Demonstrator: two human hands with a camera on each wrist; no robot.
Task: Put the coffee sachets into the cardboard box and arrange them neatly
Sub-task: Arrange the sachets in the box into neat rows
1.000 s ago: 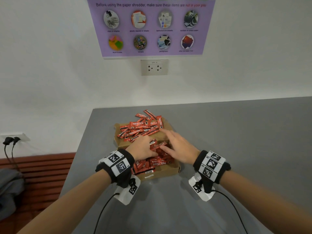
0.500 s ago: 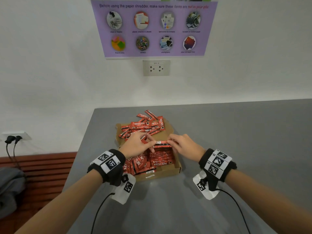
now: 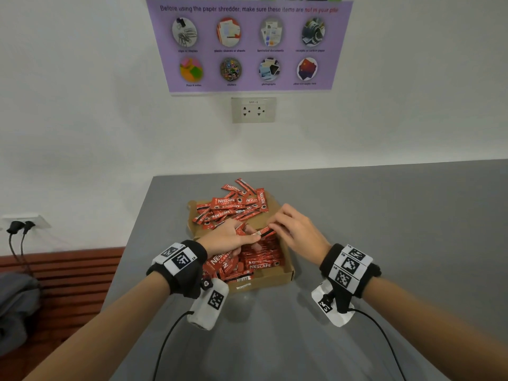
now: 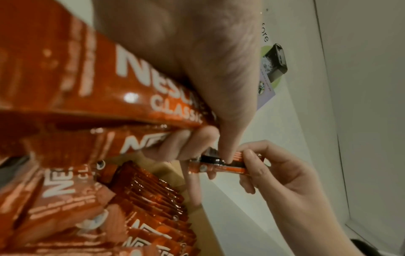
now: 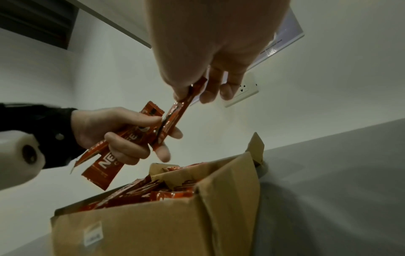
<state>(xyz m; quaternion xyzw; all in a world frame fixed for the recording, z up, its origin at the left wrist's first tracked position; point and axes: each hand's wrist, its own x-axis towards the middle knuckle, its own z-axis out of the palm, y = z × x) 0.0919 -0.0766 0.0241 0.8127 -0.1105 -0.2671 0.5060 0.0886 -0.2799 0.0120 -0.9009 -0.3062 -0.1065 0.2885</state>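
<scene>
An open cardboard box (image 3: 270,279) sits on the grey table, with red Nescafe sachets (image 3: 258,257) packed in rows inside. More loose sachets (image 3: 233,204) lie piled on its rear flap. My left hand (image 3: 247,235) hovers over the box and grips a small bunch of sachets (image 5: 109,166). My right hand (image 3: 275,228) pinches one end of a single sachet (image 3: 262,232) whose other end sits under my left thumb (image 4: 228,152). In the right wrist view that sachet (image 5: 177,114) hangs above the box (image 5: 175,221).
The grey table (image 3: 384,229) stretches to the right and toward me. Its left edge drops off to a wooden bench (image 3: 68,270). A white wall with a socket (image 3: 253,110) and a purple poster (image 3: 247,45) rises behind the table.
A second ago both hands were down among the sachets in the box. They have lifted, and now hold one sachet between them above the box.
</scene>
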